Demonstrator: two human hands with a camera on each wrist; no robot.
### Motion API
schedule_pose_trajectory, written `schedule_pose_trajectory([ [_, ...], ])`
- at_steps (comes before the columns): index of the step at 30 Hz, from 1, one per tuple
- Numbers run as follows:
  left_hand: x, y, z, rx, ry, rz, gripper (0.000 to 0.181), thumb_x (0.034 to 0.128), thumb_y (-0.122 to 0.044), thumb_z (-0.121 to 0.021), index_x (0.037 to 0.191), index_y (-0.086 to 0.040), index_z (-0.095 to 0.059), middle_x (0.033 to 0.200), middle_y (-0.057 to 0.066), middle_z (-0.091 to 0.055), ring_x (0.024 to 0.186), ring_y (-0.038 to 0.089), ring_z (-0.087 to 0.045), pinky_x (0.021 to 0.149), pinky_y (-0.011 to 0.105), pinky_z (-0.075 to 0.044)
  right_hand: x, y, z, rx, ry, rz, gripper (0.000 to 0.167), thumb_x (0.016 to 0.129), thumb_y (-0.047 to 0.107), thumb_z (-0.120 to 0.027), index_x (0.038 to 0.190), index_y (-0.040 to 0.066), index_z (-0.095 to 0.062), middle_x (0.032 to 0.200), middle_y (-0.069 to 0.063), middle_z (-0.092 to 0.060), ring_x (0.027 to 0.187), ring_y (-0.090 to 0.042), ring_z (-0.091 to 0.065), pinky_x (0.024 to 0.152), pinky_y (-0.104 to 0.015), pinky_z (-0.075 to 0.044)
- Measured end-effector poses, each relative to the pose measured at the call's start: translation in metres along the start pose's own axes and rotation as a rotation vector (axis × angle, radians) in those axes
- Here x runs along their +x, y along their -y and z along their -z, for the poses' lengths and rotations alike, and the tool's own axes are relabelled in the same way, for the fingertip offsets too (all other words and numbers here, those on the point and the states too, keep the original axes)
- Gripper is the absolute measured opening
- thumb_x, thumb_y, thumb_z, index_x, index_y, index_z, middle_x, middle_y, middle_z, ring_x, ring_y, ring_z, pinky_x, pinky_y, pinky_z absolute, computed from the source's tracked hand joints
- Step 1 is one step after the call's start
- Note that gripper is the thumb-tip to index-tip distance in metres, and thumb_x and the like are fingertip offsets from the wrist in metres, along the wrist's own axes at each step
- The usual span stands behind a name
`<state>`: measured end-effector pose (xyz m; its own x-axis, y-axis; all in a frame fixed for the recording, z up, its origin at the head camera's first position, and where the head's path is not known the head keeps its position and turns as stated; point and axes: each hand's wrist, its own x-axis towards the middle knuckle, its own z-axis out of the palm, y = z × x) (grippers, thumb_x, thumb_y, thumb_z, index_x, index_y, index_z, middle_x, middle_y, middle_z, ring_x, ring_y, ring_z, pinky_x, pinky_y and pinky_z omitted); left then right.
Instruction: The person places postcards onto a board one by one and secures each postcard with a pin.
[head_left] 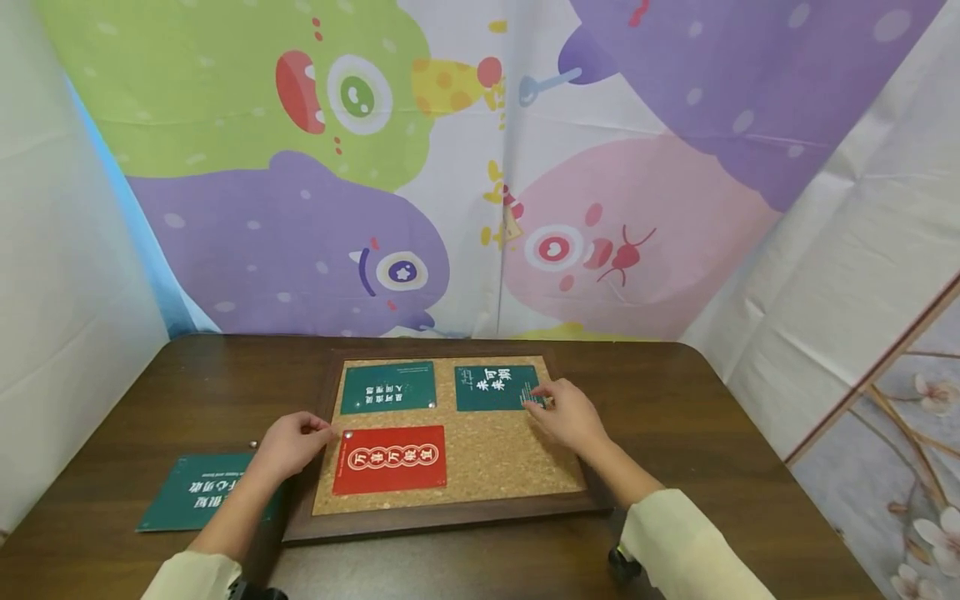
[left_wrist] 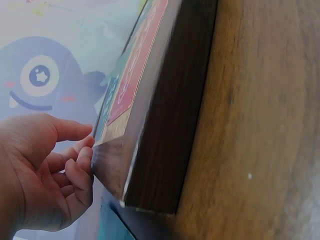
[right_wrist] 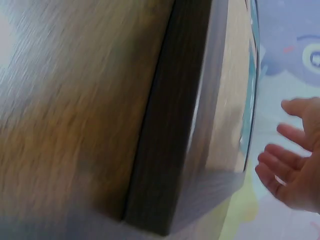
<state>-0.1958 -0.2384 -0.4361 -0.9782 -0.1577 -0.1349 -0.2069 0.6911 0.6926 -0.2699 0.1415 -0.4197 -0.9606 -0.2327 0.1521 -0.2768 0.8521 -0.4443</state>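
A cork board (head_left: 495, 458) in a dark wooden frame lies on the table, bearing three cards. The red card (head_left: 390, 477) with white lettering sits at its lower left, a small clear pin (head_left: 347, 434) at its upper left corner. My left hand (head_left: 291, 446) is beside that corner, fingers loosely curled and nothing visible between them. One green card (head_left: 387, 375) lies at the upper left, another green card (head_left: 480, 396) at the upper right. Above the latter's lower right corner hovers my right hand (head_left: 572, 414); its fingers (right_wrist: 292, 135) stand apart, holding nothing visible.
Left of the board, a third green card (head_left: 176, 496) lies on the dark wooden table (head_left: 712, 467), partly behind my left forearm. Near it is a small round object (head_left: 253, 444). A curtain with cartoon creatures (head_left: 300, 242) hangs behind the table; a floral panel (head_left: 922, 433) stands right.
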Motion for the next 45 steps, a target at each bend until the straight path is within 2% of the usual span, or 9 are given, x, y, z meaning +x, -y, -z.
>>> schedule_pose_trajectory([
  [5,-0.002,0.004,0.002,-0.006,0.002,0.016,0.033,0.089,-0.027,-0.06,0.098,0.005,-0.061,0.083,0.013,-0.057,0.068,0.02,-0.049,0.053,0.027,-0.042,0.0,-0.02,0.004,-0.011,-0.039,-0.111,0.036,0.087,0.031,-0.063,0.111,0.005,-0.065,0.105,-0.013,-0.063,0.086,-0.025,-0.06,0.072,-0.042,-0.05],
  [8,-0.004,0.006,0.004,-0.015,0.004,0.026,0.034,0.0891,-0.028,-0.06,0.1,0.005,-0.06,0.082,0.013,-0.057,0.066,0.019,-0.049,0.052,0.027,-0.044,-0.001,-0.029,0.005,-0.011,-0.05,-0.139,0.036,0.087,0.031,-0.063,0.111,0.005,-0.065,0.109,-0.014,-0.062,0.095,-0.029,-0.061,0.079,-0.046,-0.05],
  [11,-0.005,0.007,0.007,-0.024,0.007,0.025,0.034,0.0895,-0.027,-0.059,0.101,0.006,-0.059,0.082,0.014,-0.057,0.065,0.019,-0.05,0.053,0.027,-0.047,-0.002,-0.034,0.005,-0.016,-0.046,-0.153,0.035,0.087,0.029,-0.064,0.111,0.004,-0.064,0.107,-0.015,-0.062,0.096,-0.03,-0.061,0.081,-0.047,-0.05],
  [17,-0.01,0.007,0.013,-0.034,0.017,0.037,0.036,0.0908,-0.027,-0.057,0.104,0.006,-0.058,0.087,0.016,-0.058,0.069,0.02,-0.05,0.055,0.028,-0.048,-0.002,-0.04,0.004,-0.045,0.0,-0.188,0.041,0.086,0.029,-0.063,0.117,0.002,-0.061,0.111,-0.017,-0.062,0.102,-0.033,-0.059,0.086,-0.048,-0.049],
  [23,-0.012,0.013,0.019,-0.026,0.016,0.043,0.038,0.091,-0.03,-0.057,0.106,0.006,-0.058,0.09,0.017,-0.059,0.069,0.021,-0.05,0.054,0.029,-0.049,-0.003,-0.043,0.001,-0.054,0.036,-0.187,0.042,0.087,0.024,-0.062,0.119,-0.003,-0.059,0.114,-0.022,-0.061,0.106,-0.038,-0.058,0.089,-0.05,-0.047],
  [30,-0.017,0.02,0.03,-0.026,0.005,0.049,0.041,0.0924,-0.032,-0.055,0.109,0.006,-0.056,0.087,0.015,-0.056,0.062,0.019,-0.049,0.052,0.029,-0.044,-0.002,-0.043,-0.001,-0.047,0.032,-0.184,0.04,0.088,0.021,-0.062,0.119,-0.004,-0.059,0.114,-0.023,-0.06,0.107,-0.039,-0.057,0.089,-0.05,-0.047],
  [39,-0.023,0.028,0.046,0.028,-0.025,0.02,0.044,0.0927,-0.034,-0.054,0.107,0.007,-0.058,0.096,0.02,-0.059,0.08,0.025,-0.05,0.06,0.028,-0.041,-0.002,-0.045,-0.002,-0.041,0.03,-0.191,0.041,0.088,0.02,-0.062,0.12,-0.005,-0.058,0.115,-0.025,-0.059,0.109,-0.04,-0.056,0.09,-0.051,-0.047],
  [45,-0.025,0.04,0.055,0.063,-0.048,0.019,0.045,0.0933,-0.036,-0.053,0.107,0.007,-0.058,0.099,0.023,-0.06,0.084,0.027,-0.052,0.065,0.03,-0.042,-0.002,-0.044,-0.003,-0.047,0.033,-0.185,0.041,0.088,0.02,-0.061,0.121,-0.004,-0.058,0.116,-0.025,-0.059,0.108,-0.04,-0.056,0.09,-0.051,-0.047],
])
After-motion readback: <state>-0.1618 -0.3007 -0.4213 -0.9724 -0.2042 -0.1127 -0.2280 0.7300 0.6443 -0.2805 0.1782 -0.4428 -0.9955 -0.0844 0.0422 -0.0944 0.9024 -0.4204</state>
